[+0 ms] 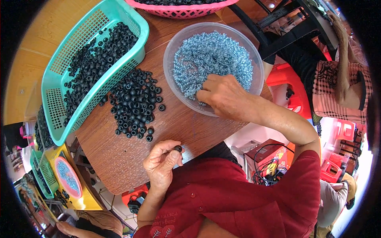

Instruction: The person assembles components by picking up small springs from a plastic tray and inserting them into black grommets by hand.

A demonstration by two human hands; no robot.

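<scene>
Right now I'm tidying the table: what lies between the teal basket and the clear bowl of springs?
A loose pile of black rings on the wooden table, seen in the head view.

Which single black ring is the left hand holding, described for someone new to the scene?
Start at the wooden table and go to its near edge. There the left hand pinches one black ring in its fingers, apart from the loose pile of black rings.

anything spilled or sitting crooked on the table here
The teal plastic mesh basket sits tilted, and a loose pile of small black rubber rings lies outside it on the brown wooden table. The clear plastic bowl of silvery metal springs looks orderly.
</scene>
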